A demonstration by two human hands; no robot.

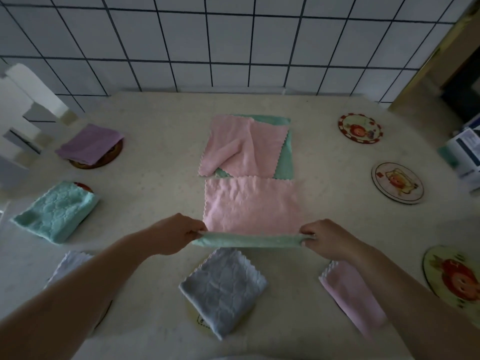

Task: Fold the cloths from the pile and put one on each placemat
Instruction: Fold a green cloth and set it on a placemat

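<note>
A pink cloth with a green underside (253, 205) lies spread at the table's middle. My left hand (179, 233) pinches its near left corner and my right hand (324, 237) pinches its near right corner, lifting the near edge so the green side shows. Behind it lies the pile (246, 146), a rumpled pink cloth over a green one. Folded cloths lie on mats: purple (89, 144), green (55, 211), white (68, 266), blue-grey (223, 288), pink (352, 294). Three round placemats on the right are bare (359, 128), (397, 183), (453, 276).
The cream table (161, 141) meets a tiled wall (233, 48) at the back. White blocks (23, 110) stand at the far left. A box (465, 157) sits at the right edge.
</note>
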